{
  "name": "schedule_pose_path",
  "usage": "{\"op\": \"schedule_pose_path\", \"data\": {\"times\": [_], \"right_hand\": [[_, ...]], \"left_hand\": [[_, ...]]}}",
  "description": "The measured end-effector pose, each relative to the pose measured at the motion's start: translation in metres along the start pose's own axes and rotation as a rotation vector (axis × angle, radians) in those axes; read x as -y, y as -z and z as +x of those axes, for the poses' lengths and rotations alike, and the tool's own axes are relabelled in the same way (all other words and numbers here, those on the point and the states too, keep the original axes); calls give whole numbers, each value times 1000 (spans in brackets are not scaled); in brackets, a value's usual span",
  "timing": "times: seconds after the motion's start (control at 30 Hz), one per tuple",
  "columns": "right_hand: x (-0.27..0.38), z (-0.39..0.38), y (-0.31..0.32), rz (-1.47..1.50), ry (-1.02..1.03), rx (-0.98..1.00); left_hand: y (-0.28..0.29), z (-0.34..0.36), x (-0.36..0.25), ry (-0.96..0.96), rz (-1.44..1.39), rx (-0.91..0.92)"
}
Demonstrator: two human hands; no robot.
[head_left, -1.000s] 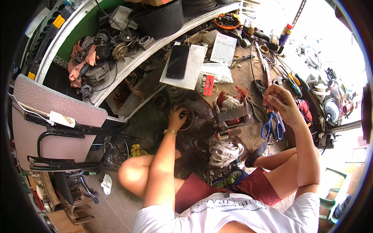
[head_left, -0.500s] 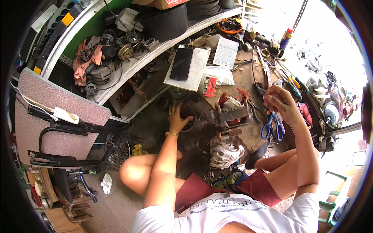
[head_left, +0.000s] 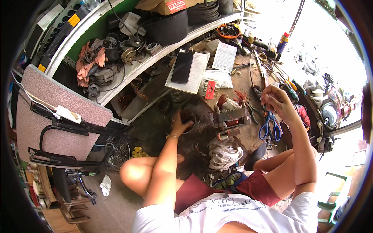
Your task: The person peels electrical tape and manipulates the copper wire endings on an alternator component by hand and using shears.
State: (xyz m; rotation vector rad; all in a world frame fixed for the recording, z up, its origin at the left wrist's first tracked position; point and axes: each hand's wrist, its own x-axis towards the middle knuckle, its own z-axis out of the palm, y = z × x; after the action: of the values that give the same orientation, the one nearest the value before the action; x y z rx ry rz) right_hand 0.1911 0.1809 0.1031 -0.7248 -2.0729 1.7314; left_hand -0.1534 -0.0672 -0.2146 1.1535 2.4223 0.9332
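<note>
My left hand reaches into a dark, round container on the floor, thumb apart, other fingertips partly hidden in shadow. My right hand is raised with fingers pinched, on something too small to make out, just above blue-handled scissors. Between my hands stands a metal coil assembly with red wires, on a brown board, a bundle of white cloth below it. A black phone lies on papers beyond, and pliers lie beside the assembly.
A cluttered shelf with motor parts curves across the back left. A pink padded folding panel with a power strip stands at the left. Tools and a spray can crowd the right, beside piled white parts.
My left hand was curled at the container; its thumb has since spread and its fingers reach slightly farther forward. My right hand keeps its pinch. The shelf appears slightly lower as the view shifted.
</note>
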Motion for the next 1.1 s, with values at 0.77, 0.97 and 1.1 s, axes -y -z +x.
{"op": "schedule_pose_path", "data": {"times": [0.77,0.97,1.1], "right_hand": [[2,-2,3,-51,34,20],[1,-5,2,-61,41,68],[-3,-15,13,-49,9,22]], "left_hand": [[35,-27,4,711,-655,208],[17,-72,89,1157,-969,416],[-7,-71,66,1038,-946,188]]}}
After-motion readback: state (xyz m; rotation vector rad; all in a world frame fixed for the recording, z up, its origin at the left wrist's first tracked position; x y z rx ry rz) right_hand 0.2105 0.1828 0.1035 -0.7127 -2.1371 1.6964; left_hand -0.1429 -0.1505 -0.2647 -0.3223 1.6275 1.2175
